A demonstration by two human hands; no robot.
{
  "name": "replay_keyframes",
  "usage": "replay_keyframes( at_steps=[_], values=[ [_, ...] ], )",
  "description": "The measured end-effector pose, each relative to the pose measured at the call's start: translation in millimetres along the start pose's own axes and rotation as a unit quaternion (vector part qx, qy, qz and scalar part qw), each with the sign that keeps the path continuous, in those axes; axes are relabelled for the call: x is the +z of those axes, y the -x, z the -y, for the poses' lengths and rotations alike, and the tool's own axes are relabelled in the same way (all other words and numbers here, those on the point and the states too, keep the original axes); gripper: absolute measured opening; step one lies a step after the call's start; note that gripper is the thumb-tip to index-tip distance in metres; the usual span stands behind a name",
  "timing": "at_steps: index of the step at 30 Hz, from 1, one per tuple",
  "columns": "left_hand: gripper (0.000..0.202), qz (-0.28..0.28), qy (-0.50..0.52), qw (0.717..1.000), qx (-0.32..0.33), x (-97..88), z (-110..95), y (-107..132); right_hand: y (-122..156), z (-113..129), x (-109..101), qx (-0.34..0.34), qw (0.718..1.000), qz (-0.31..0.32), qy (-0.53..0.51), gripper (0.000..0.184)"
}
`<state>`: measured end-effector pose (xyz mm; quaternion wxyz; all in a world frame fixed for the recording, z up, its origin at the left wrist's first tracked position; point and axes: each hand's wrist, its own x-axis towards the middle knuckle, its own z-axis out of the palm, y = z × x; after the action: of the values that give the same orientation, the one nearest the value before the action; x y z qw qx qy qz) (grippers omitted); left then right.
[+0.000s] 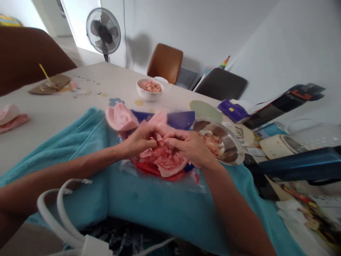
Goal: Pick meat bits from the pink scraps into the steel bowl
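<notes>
Both my hands meet over a large pink peeled fruit (166,161), likely a pomelo, that lies on a clear plastic sheet over a teal towel (149,209). My left hand (140,140) pinches the pink flesh with closed fingers. My right hand (190,145) curls round the fruit's right side, fingers pressed into it. Pink peel pieces (121,117) lie just behind the fruit. A steel bowl (234,149) with pink flesh pieces stands right of my right hand.
A white bowl (149,94) of pink pieces stands farther back on the table. Clutter of packets and a dark blue object (301,165) fills the right side. A pink cloth (10,117) lies at far left. A fan (103,32) and brown chair (165,62) stand behind.
</notes>
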<state>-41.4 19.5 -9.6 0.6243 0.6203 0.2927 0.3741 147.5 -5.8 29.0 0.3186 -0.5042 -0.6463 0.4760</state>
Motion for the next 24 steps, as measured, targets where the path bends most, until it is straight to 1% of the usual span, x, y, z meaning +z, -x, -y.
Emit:
replay_keyframes(
  at_steps=[2,4,6,9,11,12,14,16,18,20,22,24],
  values=[
    [0.026,0.002,-0.002,1.0,-0.005,-0.4,0.2,-0.3,0.0,-0.9,-0.5,0.01,1.0,0.006,-0.01,0.017],
    [0.027,-0.007,-0.009,1.0,-0.001,-1.0,0.5,-0.6,0.3,-0.6,-0.2,0.004,1.0,0.004,0.006,0.018],
    [0.026,-0.014,-0.023,1.0,0.006,-1.9,0.5,-0.9,1.4,2.1,0.6,-0.019,0.999,0.007,0.046,0.018],
    [0.026,-0.007,-0.025,1.0,0.0,-3.8,-0.3,-0.7,4.7,9.3,2.5,-0.058,0.99,0.019,0.127,0.019],
    [0.028,0.003,0.0,1.0,-0.01,-4.9,-0.7,-0.3,6.8,13.0,4.2,-0.073,0.986,0.014,0.148,0.02],
    [0.028,0.006,0.018,1.0,-0.012,-5.3,-0.6,-0.1,7.5,13.7,5.4,-0.078,0.987,0.005,0.141,0.02],
    [0.027,0.012,0.062,0.998,-0.009,-5.4,0.5,0.2,7.8,12.3,8.6,-0.076,0.993,-0.007,0.091,0.018],
    [0.024,0.01,0.109,0.994,-0.01,-4.7,2.5,0.3,6.4,7.8,12.9,-0.055,0.998,0.003,-0.008,0.018],
    [0.025,0.002,0.149,0.989,-0.021,-3.7,4.6,0.2,3.9,2.5,17.6,-0.022,0.991,0.026,-0.132,0.017],
    [0.029,-0.005,0.171,0.985,-0.036,-3.2,6.2,0.1,1.1,-1.3,21.1,-0.001,0.973,0.036,-0.226,0.014],
    [0.036,-0.015,0.179,0.983,-0.046,-3.8,6.6,-0.2,-1.0,-2.9,22.9,0.003,0.963,0.031,-0.268,0.013],
    [0.045,-0.029,0.186,0.981,-0.049,-5.0,5.8,-0.7,-2.1,-3.0,23.1,-0.008,0.961,0.012,-0.277,0.014]
  ],
)
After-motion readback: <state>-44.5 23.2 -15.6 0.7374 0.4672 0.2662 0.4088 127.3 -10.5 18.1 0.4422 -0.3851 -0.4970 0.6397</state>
